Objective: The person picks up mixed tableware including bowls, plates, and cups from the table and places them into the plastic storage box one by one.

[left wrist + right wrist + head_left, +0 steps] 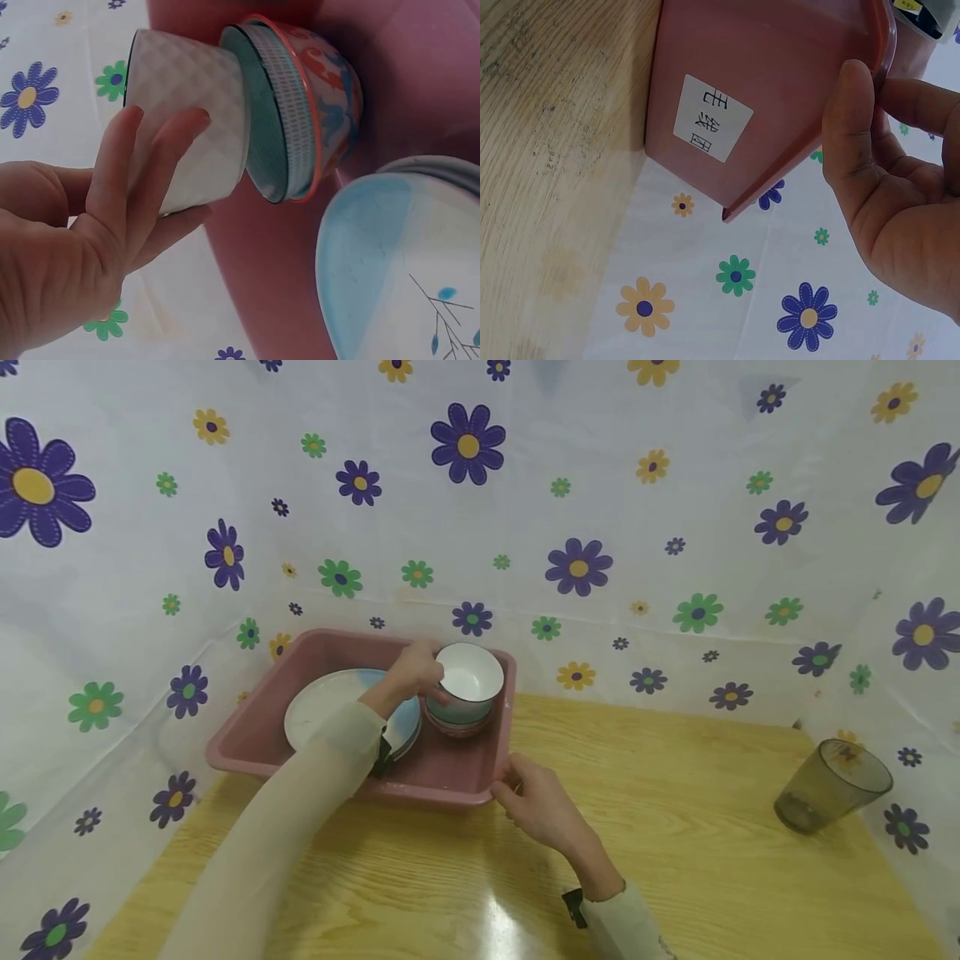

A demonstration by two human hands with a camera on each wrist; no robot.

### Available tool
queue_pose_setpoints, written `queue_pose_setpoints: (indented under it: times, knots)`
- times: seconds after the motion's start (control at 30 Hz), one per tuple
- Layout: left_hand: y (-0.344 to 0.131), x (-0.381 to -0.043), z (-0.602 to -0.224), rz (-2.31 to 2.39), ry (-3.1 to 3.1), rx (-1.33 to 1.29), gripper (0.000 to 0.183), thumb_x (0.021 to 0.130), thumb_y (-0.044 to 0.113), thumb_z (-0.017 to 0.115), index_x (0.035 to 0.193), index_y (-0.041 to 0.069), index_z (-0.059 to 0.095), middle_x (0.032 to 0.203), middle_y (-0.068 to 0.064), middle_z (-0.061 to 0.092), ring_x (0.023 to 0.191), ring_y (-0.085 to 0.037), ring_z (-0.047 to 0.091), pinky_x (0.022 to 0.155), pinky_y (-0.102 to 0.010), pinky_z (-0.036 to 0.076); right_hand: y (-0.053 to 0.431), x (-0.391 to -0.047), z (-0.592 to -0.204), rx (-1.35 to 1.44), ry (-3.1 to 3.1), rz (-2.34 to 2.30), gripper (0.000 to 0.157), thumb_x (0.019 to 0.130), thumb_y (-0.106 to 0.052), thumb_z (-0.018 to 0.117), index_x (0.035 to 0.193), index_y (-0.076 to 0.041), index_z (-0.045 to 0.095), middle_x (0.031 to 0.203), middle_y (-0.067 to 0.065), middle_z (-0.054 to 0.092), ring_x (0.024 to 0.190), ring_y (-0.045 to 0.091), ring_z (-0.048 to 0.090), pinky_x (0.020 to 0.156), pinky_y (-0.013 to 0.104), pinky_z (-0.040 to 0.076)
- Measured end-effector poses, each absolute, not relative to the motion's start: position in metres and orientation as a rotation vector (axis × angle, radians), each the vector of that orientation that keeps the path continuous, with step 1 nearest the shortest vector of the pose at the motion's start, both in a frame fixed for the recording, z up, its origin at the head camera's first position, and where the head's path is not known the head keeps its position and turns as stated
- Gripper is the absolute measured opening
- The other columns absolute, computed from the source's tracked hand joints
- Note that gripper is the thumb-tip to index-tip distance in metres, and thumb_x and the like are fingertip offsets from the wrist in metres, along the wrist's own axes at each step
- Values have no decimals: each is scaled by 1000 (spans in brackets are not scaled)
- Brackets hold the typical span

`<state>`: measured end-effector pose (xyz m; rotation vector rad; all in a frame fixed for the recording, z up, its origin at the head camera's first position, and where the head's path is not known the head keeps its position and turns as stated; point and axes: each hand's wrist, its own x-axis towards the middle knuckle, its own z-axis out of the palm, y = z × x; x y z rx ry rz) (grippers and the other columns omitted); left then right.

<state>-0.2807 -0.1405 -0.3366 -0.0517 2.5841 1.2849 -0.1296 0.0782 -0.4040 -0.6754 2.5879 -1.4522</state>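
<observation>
My left hand (414, 670) grips a small white bowl (471, 673) by its side, fingers spread along the diamond-textured wall in the left wrist view. The bowl is held right at the mouth of a nested stack. In that stack a teal bowl (262, 124) sits inside a red-rimmed patterned bowl (330, 97). The stack stands in the right end of a pink plastic tub (442, 795). My right hand (542, 802) pinches the tub's rim at its near right corner, the thumb on the outside in the right wrist view.
Stacked plates (318, 697), white and light blue with a twig design, lie in the tub left of the bowls. A tinted glass (832, 785) stands tilted-looking at the table's right. Flowered sheeting (675, 577) encloses the wooden table (675, 793). The tub's wall carries a white label (713, 118).
</observation>
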Motion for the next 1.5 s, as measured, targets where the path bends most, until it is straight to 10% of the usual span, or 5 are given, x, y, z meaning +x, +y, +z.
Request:
queue_pose_setpoints:
  times: [0.3,0.57,0.87,1.5]
  knots:
    - [-145,-291,-343,1174,2615,-75,40,88,-13,43,125,-11,58,118,-27,62,78,-29,74,70,-35,60,78,-130,-403,-683,2585,-1445,6,98,-8,57,101,-5,62,88,10,65,62,12,57,54,26,52]
    - [-148,-299,-351,1017,2645,-92,16,86,-12,45,90,-9,61,102,-27,66,68,-22,73,54,-25,46,78,-127,-403,-678,2604,-1434,4,98,-8,58,99,-7,62,85,7,65,61,11,57,53,25,51]
    - [-151,-302,-354,1058,2582,-102,43,92,-10,42,133,-12,52,128,-30,56,67,-23,73,61,-24,57,79,-127,-404,-694,2629,-1414,4,98,-10,58,97,-8,62,82,-1,64,60,9,57,53,24,50]
    - [-156,-307,-357,1175,2423,-112,47,93,-15,42,139,-13,32,138,-33,39,96,-41,67,69,-33,61,81,-130,-401,-723,2608,-1420,6,97,-7,57,100,-7,62,86,6,66,64,10,56,55,24,49]
